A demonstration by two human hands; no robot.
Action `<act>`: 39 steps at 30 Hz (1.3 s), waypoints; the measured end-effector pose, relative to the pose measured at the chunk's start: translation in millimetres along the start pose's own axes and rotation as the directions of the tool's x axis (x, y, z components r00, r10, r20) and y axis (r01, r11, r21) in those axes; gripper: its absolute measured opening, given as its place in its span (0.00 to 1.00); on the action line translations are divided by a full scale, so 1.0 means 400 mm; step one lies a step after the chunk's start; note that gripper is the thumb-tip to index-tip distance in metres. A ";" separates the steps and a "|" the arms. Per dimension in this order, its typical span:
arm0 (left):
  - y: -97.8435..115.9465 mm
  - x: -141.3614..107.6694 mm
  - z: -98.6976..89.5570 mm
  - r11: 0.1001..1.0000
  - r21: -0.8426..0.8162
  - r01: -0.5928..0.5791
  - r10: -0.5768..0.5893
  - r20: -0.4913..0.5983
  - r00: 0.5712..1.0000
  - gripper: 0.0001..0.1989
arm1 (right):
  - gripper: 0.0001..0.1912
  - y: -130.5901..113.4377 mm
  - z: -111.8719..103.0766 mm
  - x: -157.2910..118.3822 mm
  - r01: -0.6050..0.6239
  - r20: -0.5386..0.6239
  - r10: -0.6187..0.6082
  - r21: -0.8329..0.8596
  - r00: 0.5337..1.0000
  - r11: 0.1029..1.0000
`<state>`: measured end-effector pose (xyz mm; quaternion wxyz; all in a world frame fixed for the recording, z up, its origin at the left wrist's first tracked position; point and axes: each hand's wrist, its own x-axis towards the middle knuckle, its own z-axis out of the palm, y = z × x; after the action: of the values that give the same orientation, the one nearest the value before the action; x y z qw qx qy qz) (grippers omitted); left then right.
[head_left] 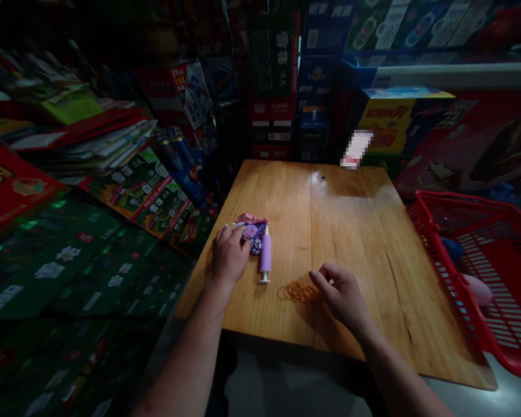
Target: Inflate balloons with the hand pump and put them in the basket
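Note:
On the left part of the wooden table (286, 197), my left hand (230, 252) rests with bent fingers at a small pile of purple, pink and patterned pieces (255, 233). Whether its fingers grip any piece is hard to tell. Just right of the pile lies a light purple hand pump (265, 252) with a white nozzle and handle. A loose heap of orange-brown rubber bands (295, 292) lies nearer the front edge. Right beside the bands hovers my right hand (341, 292), its fingers curled and thumb close to the index finger; anything between them is too small to make out.
A red plastic basket (443, 255) with a blue and a pink item stands at the table's right side. Green cartons (86, 255) line the left. Stacked boxes (273, 121) and a yellow box (384, 124) stand behind the table. A small blue dot (323, 178) lies near the far edge.

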<state>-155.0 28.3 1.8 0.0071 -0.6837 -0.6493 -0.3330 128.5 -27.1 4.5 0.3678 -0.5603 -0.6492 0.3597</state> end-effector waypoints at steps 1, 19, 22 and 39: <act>-0.003 0.006 0.005 1.000 0.015 0.000 -0.001 0.010 1.000 0.15 | 0.22 -0.002 0.011 0.003 -0.001 0.013 0.001 0.010 1.000 1.000; 0.201 -0.078 -0.033 0.211 -0.775 0.596 -0.222 0.556 0.801 0.13 | 0.31 -0.029 0.058 0.011 -0.211 0.100 0.187 0.560 0.977 0.801; 0.235 -0.102 -0.038 0.200 -0.750 0.631 -0.118 0.621 0.775 0.14 | 0.26 -0.037 0.059 0.013 -0.273 0.184 0.201 0.651 0.962 0.709; 0.197 -0.081 0.008 0.395 -0.662 0.637 -0.291 0.568 0.770 0.18 | 0.12 0.003 0.039 0.020 -0.262 0.077 0.289 0.681 0.954 0.683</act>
<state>-81.0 -11.2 17.9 -0.5301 -0.4369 -0.5683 -0.4529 114.3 -20.0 -3.4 0.5015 -0.4825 -0.3719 0.6143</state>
